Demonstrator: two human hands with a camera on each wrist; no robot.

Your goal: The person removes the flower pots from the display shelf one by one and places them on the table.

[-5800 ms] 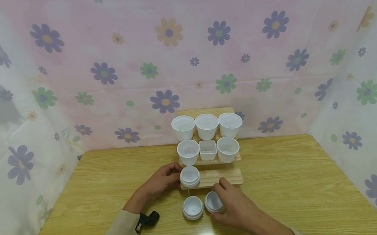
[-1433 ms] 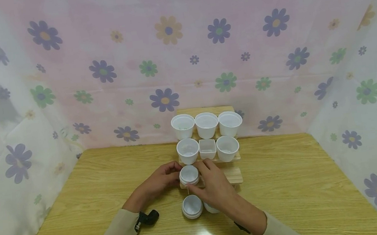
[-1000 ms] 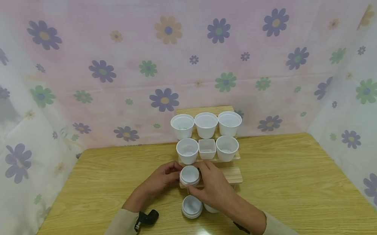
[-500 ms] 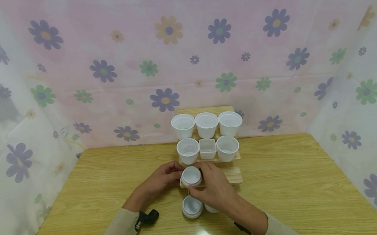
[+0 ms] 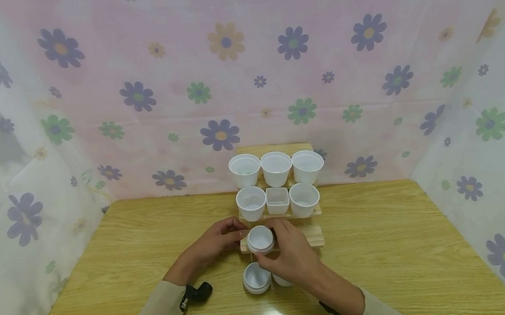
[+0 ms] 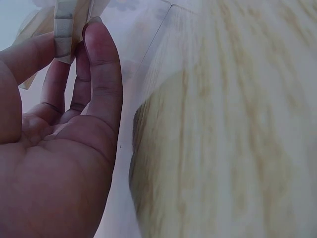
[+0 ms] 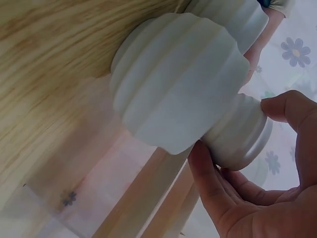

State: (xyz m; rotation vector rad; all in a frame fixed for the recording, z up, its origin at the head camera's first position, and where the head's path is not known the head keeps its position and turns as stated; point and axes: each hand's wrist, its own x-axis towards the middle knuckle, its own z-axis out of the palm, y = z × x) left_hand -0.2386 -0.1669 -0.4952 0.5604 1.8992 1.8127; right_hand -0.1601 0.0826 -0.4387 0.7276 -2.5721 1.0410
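A small ribbed white pot (image 5: 260, 238) sits at the lowest step of a wooden stepped shelf (image 5: 308, 236). My right hand (image 5: 272, 242) grips it between thumb and fingers; in the right wrist view the pot (image 7: 242, 141) shows pinched at its sides. My left hand (image 5: 237, 232) holds the left end of that step, and its fingers (image 6: 101, 74) lie against the wooden edge (image 6: 63, 29). A second ribbed pot (image 5: 256, 278) stands on the table in front of the shelf and looms large in the right wrist view (image 7: 173, 79). A third pot (image 5: 281, 280) is mostly hidden under my right hand.
The upper steps carry three white cups (image 5: 276, 168) on top, and two round cups with a square cup (image 5: 277, 200) between them below. A black wrist camera (image 5: 198, 293) sits on my left sleeve. Flowered cloth walls (image 5: 91, 92) close in the wooden table (image 5: 402, 244) on three sides.
My right hand left the table pot, took hold of the pot on the lowest step and shifted it a little to the right. The left hand stayed at the step's left end.
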